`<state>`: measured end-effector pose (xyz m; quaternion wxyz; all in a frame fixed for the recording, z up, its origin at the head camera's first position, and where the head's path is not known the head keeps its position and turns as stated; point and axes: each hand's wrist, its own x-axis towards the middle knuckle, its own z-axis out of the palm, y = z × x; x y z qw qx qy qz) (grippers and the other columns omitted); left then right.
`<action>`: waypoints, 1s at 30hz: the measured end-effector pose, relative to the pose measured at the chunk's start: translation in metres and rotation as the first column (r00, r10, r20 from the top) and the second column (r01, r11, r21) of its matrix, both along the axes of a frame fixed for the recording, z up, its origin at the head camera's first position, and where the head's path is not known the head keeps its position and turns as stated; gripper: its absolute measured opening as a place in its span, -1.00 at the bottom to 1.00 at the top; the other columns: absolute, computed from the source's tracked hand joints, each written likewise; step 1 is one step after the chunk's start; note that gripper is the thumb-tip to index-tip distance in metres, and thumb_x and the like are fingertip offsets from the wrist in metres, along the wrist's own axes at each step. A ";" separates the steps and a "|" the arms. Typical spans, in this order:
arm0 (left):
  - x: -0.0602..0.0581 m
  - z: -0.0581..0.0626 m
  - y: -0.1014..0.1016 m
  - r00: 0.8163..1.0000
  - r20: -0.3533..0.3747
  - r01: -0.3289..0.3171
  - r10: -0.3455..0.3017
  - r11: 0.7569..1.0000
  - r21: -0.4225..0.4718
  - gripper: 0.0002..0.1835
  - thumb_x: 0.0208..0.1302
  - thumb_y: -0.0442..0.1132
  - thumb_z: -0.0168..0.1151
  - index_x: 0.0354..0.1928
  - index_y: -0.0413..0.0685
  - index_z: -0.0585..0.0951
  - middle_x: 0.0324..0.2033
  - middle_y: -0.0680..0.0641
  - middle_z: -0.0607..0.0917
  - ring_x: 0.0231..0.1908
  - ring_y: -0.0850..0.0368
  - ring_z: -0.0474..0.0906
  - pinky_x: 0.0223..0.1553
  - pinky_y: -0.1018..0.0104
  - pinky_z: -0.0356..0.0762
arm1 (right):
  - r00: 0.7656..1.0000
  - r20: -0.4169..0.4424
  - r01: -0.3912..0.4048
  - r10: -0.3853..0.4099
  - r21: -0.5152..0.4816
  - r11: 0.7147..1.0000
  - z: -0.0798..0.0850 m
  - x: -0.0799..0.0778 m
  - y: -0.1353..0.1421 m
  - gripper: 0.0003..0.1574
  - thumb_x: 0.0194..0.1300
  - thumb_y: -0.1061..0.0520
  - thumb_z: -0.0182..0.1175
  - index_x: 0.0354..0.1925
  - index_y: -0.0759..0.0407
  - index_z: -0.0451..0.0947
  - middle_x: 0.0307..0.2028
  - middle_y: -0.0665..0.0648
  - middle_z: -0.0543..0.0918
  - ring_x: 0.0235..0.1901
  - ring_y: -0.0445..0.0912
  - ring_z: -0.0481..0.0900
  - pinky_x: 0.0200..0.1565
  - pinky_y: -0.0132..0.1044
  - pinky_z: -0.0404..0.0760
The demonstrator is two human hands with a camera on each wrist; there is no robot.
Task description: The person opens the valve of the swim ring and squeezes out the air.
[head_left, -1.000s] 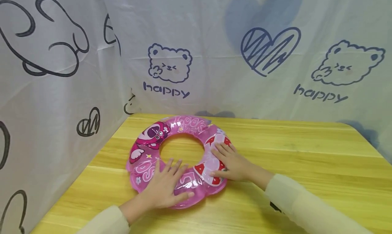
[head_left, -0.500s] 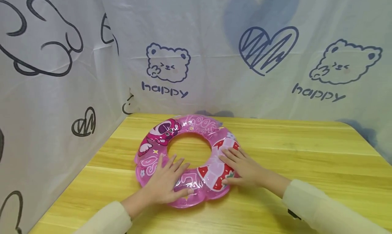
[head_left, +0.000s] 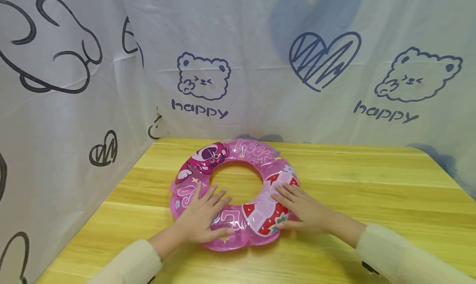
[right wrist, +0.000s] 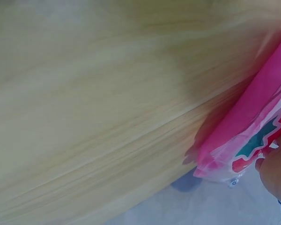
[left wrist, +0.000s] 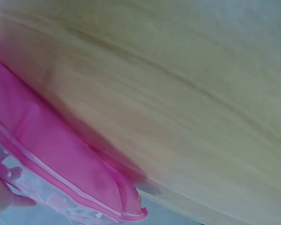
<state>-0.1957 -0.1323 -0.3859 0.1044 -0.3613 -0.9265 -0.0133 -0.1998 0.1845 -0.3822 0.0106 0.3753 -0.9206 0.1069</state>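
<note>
A pink inflatable swim ring (head_left: 256, 151) lies flat on the table, puffed up, with a bear, lettering and a strawberry bow printed on it. My left hand (head_left: 202, 220) rests on its near left part, fingers spread and straight. On the right part, over the bow print, lies my right hand (head_left: 306, 209) with its fingers stretched out. The left wrist view catches the ring's pink side (left wrist: 51, 145) and a bit of the left hand (left wrist: 4, 197). In the right wrist view the ring's edge (right wrist: 248, 122) shows beside part of the right hand (right wrist: 277, 166).
The yellow wood-grain table (head_left: 372, 193) reaches right and forward. A pale cloth (head_left: 260, 89) with drawn bears and hearts hangs behind its far edge, and another cloth (head_left: 67, 122) runs along the left side.
The swim ring has shifted to the right and turned slightly clockwise. My right hand has moved right along with it; my left hand stays in nearly the same place on the near part.
</note>
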 end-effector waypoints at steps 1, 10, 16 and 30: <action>-0.001 0.000 0.000 1.000 -0.004 0.005 -0.005 1.000 -0.005 -0.15 0.13 0.42 -0.06 0.33 0.01 0.30 0.34 -0.14 0.30 0.39 -0.19 0.05 0.32 -0.34 -0.22 | 1.000 -0.004 -0.002 0.002 0.003 1.000 0.000 0.001 0.001 -0.02 0.20 -0.31 0.10 0.38 0.20 0.11 0.41 0.30 0.07 0.40 0.25 -0.02 0.35 0.15 0.04; -0.005 0.001 -0.002 0.999 -0.031 0.025 -0.026 1.000 -0.018 -0.14 0.11 0.41 -0.04 0.34 0.02 0.29 0.34 -0.15 0.30 0.38 -0.21 0.06 0.32 -0.35 -0.21 | 0.998 -0.059 -0.022 0.022 0.001 1.000 -0.003 0.010 0.010 -0.05 0.22 -0.35 0.04 0.36 0.19 0.16 0.39 0.29 0.14 0.37 0.24 0.07 0.31 0.18 0.10; -0.007 0.000 -0.002 0.999 -0.036 0.016 -0.017 1.000 -0.012 -0.12 0.10 0.42 -0.04 0.34 0.02 0.27 0.36 -0.14 0.26 0.39 -0.21 0.05 0.32 -0.34 -0.18 | 0.998 -0.065 -0.020 0.018 -0.022 1.000 -0.004 0.015 0.015 -0.07 0.23 -0.35 0.04 0.35 0.17 0.19 0.38 0.28 0.16 0.35 0.25 0.10 0.28 0.23 0.14; -0.009 -0.001 -0.003 1.000 -0.017 0.013 -0.013 1.000 0.013 -0.14 0.09 0.39 0.01 0.33 0.01 0.29 0.36 -0.16 0.25 0.38 -0.22 0.06 0.32 -0.33 -0.13 | 0.995 -0.104 0.000 -0.006 -0.058 0.998 -0.007 0.029 0.024 -0.13 0.24 -0.33 0.03 0.37 0.07 0.19 0.39 0.20 0.17 0.36 0.20 0.09 0.40 -0.29 -0.36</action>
